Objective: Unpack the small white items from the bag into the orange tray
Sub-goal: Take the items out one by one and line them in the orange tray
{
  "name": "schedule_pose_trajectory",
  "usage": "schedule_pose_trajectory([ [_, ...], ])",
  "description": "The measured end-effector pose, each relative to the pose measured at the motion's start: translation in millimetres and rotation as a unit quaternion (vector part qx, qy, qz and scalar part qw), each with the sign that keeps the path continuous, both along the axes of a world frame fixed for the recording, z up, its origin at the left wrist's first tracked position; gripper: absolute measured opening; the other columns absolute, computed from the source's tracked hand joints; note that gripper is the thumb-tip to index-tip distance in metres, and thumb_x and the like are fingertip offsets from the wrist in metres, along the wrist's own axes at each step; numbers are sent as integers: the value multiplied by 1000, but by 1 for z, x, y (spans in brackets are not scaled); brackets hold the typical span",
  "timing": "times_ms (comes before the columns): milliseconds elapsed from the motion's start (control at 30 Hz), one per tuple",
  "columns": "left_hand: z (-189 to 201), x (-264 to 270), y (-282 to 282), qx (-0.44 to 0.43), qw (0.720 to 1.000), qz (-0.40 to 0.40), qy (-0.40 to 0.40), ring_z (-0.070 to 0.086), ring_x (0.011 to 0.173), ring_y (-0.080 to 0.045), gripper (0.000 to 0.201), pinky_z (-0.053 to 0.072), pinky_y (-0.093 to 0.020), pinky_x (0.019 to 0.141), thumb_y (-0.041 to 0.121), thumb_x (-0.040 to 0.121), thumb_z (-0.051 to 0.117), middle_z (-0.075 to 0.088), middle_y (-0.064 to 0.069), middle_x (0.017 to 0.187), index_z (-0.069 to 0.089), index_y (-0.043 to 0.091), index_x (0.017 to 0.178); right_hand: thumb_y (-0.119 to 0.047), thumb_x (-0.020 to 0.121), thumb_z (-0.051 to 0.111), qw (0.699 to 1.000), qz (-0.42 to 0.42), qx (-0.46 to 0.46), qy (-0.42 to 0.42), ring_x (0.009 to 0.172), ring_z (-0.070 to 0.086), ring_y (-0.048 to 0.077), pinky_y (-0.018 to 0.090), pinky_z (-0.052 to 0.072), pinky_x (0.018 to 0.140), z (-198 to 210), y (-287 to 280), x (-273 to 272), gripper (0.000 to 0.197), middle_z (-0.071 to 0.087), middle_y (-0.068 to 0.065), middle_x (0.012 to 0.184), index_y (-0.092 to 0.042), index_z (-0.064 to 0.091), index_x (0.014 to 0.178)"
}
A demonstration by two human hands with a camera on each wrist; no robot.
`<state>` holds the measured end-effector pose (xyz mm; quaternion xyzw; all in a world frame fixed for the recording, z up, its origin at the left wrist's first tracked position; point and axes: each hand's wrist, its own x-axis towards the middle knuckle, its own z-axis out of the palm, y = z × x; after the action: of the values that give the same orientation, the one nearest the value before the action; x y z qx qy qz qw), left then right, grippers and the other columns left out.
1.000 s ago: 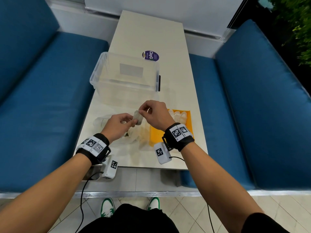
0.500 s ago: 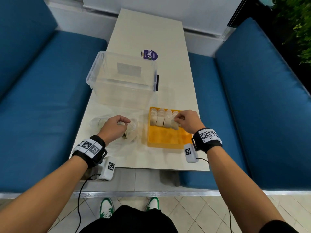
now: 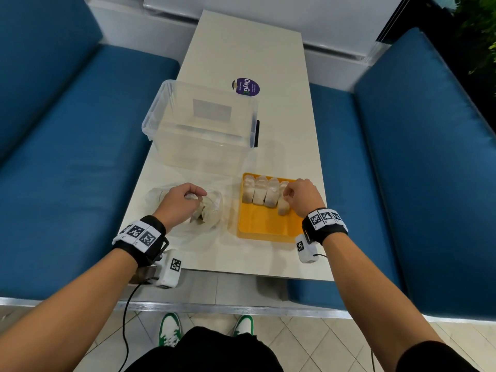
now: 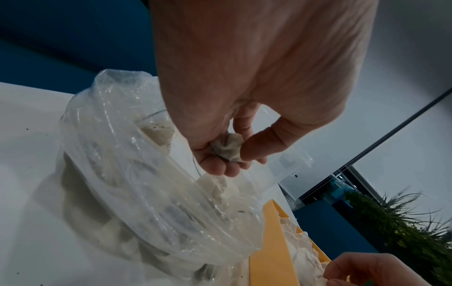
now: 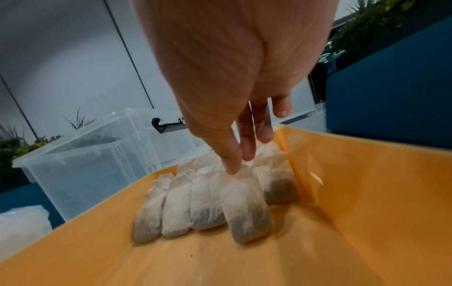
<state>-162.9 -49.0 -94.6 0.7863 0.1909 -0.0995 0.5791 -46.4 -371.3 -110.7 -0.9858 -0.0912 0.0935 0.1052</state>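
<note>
Table [image 3: 281, 76], w/ clear box [image 3: 200, 124] past both hands. Orange tray [image 3: 264, 226] sits under right hand [image 3: 302, 198], which 1 s ago met the left over the bag and now pinches a sachet [image 5: 244, 205] by its top, standing it at the row's end, so one more is unpacked. Bag [image 4: 127, 174] lies under left hand [image 3: 181, 204], whose thumb & fingers pinch next sachet [image 4: 228, 147] at its mouth. More left inside.

The tray [image 3: 264, 232] is the landmark: sachets [image 3: 259, 194] fill its far end, its near floor lies bare. Beyond it stands a bin [image 3: 200, 124]; left of it, the bag [image 3: 212, 208].
</note>
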Motion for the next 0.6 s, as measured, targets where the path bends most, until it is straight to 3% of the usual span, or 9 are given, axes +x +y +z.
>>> schedule_pose_trajectory([
  [167,0,1,1,2,1000,0,4,57,77,-8,36,44,-23,70,-7,90,51,67,2,101,71,22,100,-23,101,53,997,-2,-63,-38,103,55,27,42,44,97,5,0,1,19,64,4,102,-23,72,101],
  [600,1,3,5,-1,1000,-5,19,59,81,-11,36,45,-22,71,-6,89,52,68,-1,109,69,20,106,-26,99,51,998,-38,-46,-31,101,57,25,42,41,95,-5,7,9,21,71,3,99,-25,72,102],
])
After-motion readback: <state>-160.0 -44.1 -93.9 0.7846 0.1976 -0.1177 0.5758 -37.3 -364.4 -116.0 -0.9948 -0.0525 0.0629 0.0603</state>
